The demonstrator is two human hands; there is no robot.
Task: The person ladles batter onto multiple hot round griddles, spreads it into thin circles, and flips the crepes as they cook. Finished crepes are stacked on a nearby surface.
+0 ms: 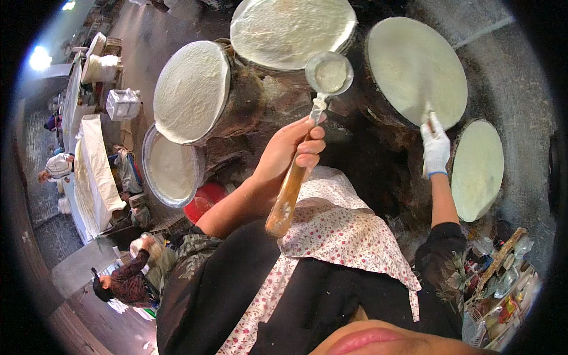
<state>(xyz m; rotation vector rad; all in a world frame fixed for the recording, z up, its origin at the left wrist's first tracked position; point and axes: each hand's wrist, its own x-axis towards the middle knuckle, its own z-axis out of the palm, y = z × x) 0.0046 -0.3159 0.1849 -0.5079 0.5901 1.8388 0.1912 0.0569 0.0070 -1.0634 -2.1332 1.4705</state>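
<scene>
My left hand [291, 148] is wrapped round the wooden handle of a ladle [287, 198], held upright in front of my apron. Pale batter sits in the ladle's round bowl and smears its neck. On the right, my right hand [436, 149], in a white glove, reaches the near edge of a round griddle [416, 66] coated with smooth pale batter. Its fingers are closed together, pointing at the surface; a blurred streak runs beyond them, and what they hold cannot be made out.
More round griddles with pale sheets stand at the back [290, 29], left [192, 89] and far right [478, 171]. A tub of pale liquid [173, 167] stands near a red bowl [205, 200]. Another person [133, 278] works at lower left; clutter [503, 266] lies at lower right.
</scene>
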